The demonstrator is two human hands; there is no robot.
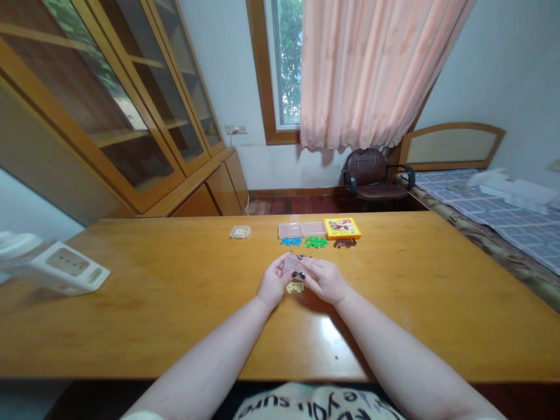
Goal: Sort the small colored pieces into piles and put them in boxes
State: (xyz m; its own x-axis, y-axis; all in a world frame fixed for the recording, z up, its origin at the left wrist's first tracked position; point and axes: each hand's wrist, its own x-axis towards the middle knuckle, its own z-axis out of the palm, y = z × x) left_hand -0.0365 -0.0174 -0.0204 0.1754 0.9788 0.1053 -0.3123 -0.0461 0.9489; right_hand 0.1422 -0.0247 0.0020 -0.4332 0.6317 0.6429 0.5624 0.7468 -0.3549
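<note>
Near the middle of the wooden table [175,280], my left hand [275,280] has its fingers closed on the left side of a small clear plastic box [291,263]. My right hand [324,279], with dark nails, is closed on the box's right side. Pale yellow pieces [296,287] lie on the table just below the box. Beyond my hands are small heaps of blue pieces [291,241], green pieces [315,242] and brown pieces [345,243]. A few dark bits show behind my right fingers, too small to make out.
Two clear trays [290,230] and a yellow box [342,228] stand behind the heaps. Another small clear box [240,232] sits left of them. A white carton [70,268] is at the left; a chair [371,175] stands beyond the table.
</note>
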